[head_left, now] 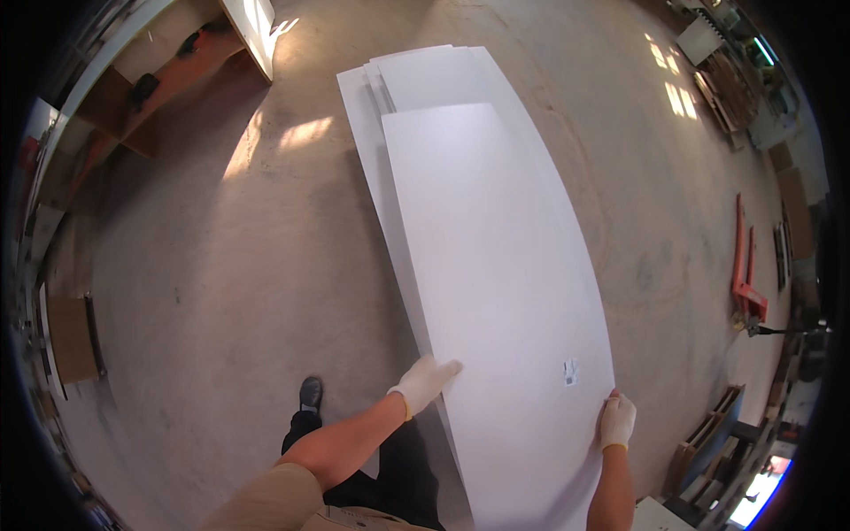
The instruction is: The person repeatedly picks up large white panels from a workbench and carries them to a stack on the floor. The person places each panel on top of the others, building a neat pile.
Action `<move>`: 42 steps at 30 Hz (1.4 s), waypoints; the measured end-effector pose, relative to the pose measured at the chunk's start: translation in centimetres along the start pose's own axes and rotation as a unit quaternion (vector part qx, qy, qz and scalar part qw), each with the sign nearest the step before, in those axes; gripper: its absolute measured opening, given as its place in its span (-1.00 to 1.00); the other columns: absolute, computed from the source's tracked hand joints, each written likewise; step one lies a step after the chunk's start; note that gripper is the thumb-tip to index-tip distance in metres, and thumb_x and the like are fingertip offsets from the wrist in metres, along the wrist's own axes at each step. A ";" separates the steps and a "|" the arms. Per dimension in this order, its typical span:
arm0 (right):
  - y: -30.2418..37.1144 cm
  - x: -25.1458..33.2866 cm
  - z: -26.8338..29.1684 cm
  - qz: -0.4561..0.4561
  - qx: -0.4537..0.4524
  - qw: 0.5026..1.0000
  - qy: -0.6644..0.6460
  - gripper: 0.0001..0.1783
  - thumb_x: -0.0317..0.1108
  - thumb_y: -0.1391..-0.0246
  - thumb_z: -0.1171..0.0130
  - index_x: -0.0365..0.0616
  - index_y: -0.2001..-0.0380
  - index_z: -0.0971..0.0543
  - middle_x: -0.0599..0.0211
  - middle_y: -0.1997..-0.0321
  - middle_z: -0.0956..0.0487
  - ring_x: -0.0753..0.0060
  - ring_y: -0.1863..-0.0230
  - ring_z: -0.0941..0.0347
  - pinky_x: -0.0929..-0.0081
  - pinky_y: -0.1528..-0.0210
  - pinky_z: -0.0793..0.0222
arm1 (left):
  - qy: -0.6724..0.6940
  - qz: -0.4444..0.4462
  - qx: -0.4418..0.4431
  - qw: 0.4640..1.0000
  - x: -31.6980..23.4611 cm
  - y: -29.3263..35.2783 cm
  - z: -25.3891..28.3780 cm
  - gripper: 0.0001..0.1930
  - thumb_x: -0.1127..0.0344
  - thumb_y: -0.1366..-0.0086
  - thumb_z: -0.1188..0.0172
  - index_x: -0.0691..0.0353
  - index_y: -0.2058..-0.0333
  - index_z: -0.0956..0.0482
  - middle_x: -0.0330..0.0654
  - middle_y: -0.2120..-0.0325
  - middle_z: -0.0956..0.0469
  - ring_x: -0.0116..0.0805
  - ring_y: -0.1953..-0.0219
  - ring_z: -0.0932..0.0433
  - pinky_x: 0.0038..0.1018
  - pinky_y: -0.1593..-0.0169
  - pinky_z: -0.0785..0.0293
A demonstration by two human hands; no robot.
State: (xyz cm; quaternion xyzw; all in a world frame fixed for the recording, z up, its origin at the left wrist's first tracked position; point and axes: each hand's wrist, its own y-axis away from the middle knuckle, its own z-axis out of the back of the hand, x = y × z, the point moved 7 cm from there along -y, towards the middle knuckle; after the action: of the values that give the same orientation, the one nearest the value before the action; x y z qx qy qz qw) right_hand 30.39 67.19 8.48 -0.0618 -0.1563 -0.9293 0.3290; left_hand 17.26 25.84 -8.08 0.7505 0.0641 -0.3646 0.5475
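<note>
A long white panel (pixel 496 265) stretches away from me, on top of other white panels (pixel 356 106) whose edges show at the far end and along the left. A small printed label (pixel 571 372) is stuck near its right edge. My left hand (pixel 425 386), in a white glove with a yellow cuff, grips the panel's left edge, thumb on top and fingers hidden beneath. On the opposite edge my right hand (pixel 617 419), gloved the same way, is closed round the rim a little nearer to me. What bears the panels is hidden under them.
A wooden shelf unit (pixel 133 97) stands at the far left, with a cardboard-coloured box (pixel 73 338) nearer on that side. On the right are a red pallet jack (pixel 748 296) and stacked boards (pixel 708 442). Concrete floor (pixel 239 283) surrounds the panels.
</note>
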 end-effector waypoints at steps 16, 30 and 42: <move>-7.1 5.0 -24.5 0.044 0.098 0.988 0.111 -0.41 -0.20 -0.20 -0.11 -0.24 -0.26 -0.49 -0.15 -0.39 -0.46 -0.14 -0.47 -0.29 -0.01 -0.52 -0.17 | -0.497 -0.018 -0.144 0.855 -7.1 -10.6 4.1 -0.40 -0.14 -0.42 -0.13 0.32 -0.12 -0.58 0.15 -0.11 -0.60 0.17 -0.18 -0.56 -0.07 -0.29 -0.44; 10.6 -1.6 -35.6 -0.321 -0.200 0.875 -0.302 -0.33 -0.40 -0.10 -0.13 -0.30 -0.33 -0.45 -0.22 -0.56 -0.20 -0.32 -0.59 -0.02 -0.23 -0.60 0.07 | -0.648 -0.503 -0.123 0.558 -19.4 -30.5 5.2 -0.30 0.12 -0.41 -0.19 0.32 -0.42 -0.26 0.22 -0.47 -0.19 0.25 -0.53 -0.08 0.14 -0.57 0.10; 6.8 -3.1 -31.4 -0.213 -0.079 0.971 0.075 -0.25 -0.41 -0.10 -0.18 -0.44 -0.38 -0.36 -0.29 -0.56 -0.17 -0.40 -0.62 0.08 -0.27 -0.64 0.23 | -0.658 -0.497 -0.119 0.553 -19.4 -31.1 2.4 -0.22 0.08 -0.35 -0.22 0.38 -0.42 -0.23 0.32 -0.44 -0.19 0.40 -0.49 -0.10 0.25 -0.53 0.10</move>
State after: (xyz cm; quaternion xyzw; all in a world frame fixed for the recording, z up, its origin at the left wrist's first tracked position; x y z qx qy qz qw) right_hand 36.70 53.64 -20.11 0.0165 -0.0670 -0.9893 0.1285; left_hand -13.38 41.83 -20.47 0.0776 0.0915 -0.9600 0.2529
